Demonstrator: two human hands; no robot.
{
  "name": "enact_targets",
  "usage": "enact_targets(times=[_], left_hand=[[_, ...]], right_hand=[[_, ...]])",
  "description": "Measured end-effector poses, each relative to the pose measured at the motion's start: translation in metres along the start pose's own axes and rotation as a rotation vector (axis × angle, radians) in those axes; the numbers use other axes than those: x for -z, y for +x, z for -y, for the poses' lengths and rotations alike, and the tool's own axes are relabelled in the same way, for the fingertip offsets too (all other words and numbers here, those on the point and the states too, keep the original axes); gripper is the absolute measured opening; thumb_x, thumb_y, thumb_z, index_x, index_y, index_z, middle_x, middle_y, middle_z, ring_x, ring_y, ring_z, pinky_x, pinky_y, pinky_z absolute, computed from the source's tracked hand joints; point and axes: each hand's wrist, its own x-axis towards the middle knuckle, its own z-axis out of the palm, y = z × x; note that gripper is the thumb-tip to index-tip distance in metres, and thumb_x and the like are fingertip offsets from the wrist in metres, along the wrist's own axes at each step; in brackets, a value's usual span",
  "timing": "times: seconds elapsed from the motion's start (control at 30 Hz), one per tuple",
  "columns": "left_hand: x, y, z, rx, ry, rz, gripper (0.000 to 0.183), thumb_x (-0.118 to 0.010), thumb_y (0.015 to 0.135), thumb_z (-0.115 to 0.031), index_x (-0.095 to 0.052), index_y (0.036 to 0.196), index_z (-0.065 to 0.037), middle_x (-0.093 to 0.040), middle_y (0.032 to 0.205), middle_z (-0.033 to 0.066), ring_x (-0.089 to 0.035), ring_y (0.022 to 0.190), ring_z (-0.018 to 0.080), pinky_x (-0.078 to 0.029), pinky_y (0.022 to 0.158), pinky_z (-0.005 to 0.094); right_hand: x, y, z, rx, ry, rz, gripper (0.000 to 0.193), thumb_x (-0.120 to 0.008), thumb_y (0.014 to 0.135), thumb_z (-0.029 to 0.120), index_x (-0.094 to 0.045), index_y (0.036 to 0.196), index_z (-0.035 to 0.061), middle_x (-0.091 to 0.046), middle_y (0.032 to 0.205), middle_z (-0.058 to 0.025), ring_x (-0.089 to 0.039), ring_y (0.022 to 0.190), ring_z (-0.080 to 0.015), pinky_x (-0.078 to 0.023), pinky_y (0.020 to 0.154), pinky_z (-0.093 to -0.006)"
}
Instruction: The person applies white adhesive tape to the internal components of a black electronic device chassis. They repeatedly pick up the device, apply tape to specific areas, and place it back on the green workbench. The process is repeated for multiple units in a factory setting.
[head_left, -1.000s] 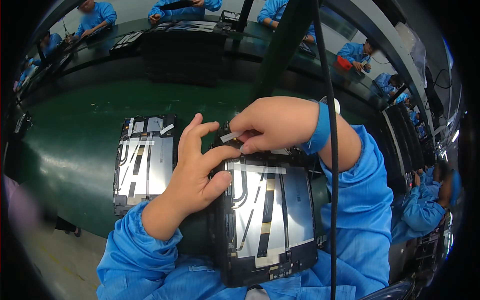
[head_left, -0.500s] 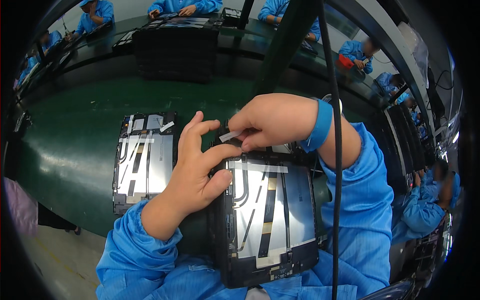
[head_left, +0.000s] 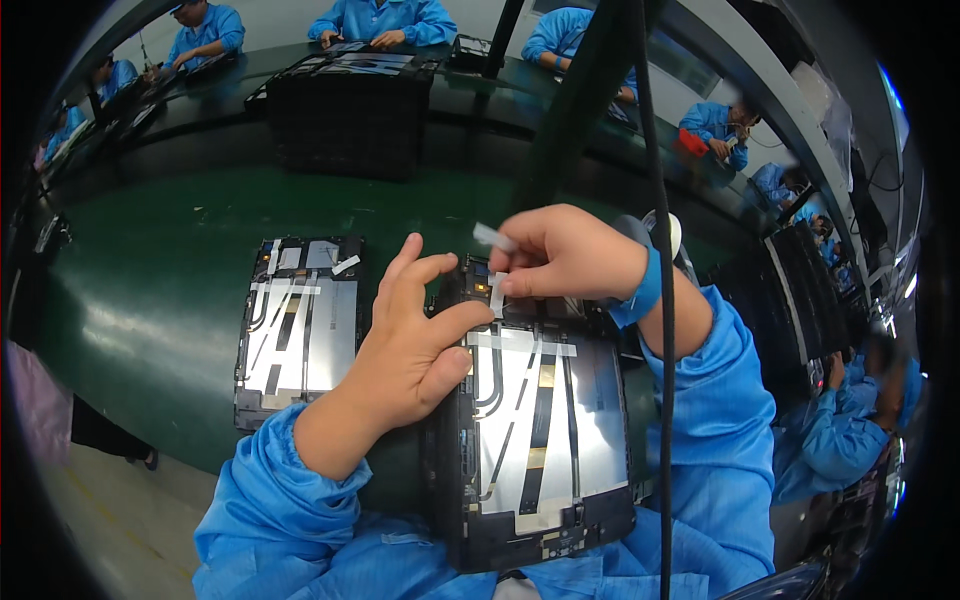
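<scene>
An opened tablet lies in front of me, its silver plate, black cables and strips of pale tape exposed. My left hand spreads its fingers over its upper left edge. The index fingertip rests at the lower end of a white tape strip near the tablet's top. Just above, my right hand is closed in a pinch, with a small whitish strip of tape sticking out from its fingers. The right thumb is close to the strip on the tablet. A second opened tablet lies to the left.
The work surface is a green table. A black cable hangs down in front of my right arm, and a dark green post rises beyond. A black stack stands at the far side. Several people in blue work around.
My right hand has drawn slightly up and right, and the whitish strip in it now points up. The white strip by my left index finger has come into view. My left hand has barely moved.
</scene>
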Motion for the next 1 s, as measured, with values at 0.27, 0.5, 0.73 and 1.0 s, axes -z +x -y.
enact_targets(times=[0.27,0.5,0.73,1.0], left_hand=[[-0.001,-0.002,0.0,-0.003,0.011,-0.003,0.054,-0.034,0.093,-0.052,-0.064,0.107,-0.01,-0.035,0.135,0.0236,-0.017,0.134,0.0518,-0.017,0.108,0.0583],[0.001,-0.001,-0.003,-0.011,0.041,-0.008,0.049,-0.036,0.092,-0.049,-0.063,0.109,-0.012,-0.036,0.134,0.0237,-0.018,0.133,0.0516,-0.017,0.107,0.0584],[-0.001,-0.004,0.0,-0.01,0.016,-0.012,0.051,-0.034,0.093,-0.05,-0.063,0.109,-0.011,-0.035,0.134,0.0234,-0.017,0.134,0.0507,-0.016,0.108,0.0582],[-0.002,-0.003,0.0,0.015,0.018,-0.018,0.046,-0.039,0.091,-0.049,-0.064,0.11,-0.016,-0.038,0.132,0.0218,-0.021,0.133,0.0503,-0.021,0.107,0.0569]], right_hand=[[-0.017,0.008,0.0,-0.214,0.002,-0.078,0.021,-0.072,0.075,0.019,-0.065,0.081,0.0003,-0.064,0.067,-0.0064,-0.06,0.058,-0.0113,-0.047,0.051,-0.0252],[-0.012,0.01,-0.012,-0.226,-0.166,-0.185,0.031,-0.077,0.071,0.018,-0.055,0.084,-0.0003,-0.061,0.067,-0.0083,-0.063,0.062,-0.0152,-0.049,0.055,-0.0255],[-0.022,-0.007,-0.011,-0.168,0.236,-0.282,0.026,-0.073,0.077,0.012,-0.052,0.087,0.0009,-0.059,0.069,-0.0061,-0.064,0.064,-0.0139,-0.049,0.058,-0.0239],[-0.027,-0.01,-0.014,-0.147,0.109,-0.269,0.026,-0.076,0.071,0.012,-0.054,0.08,0.0014,-0.06,0.067,-0.0061,-0.06,0.062,-0.0126,-0.047,0.058,-0.0259]])
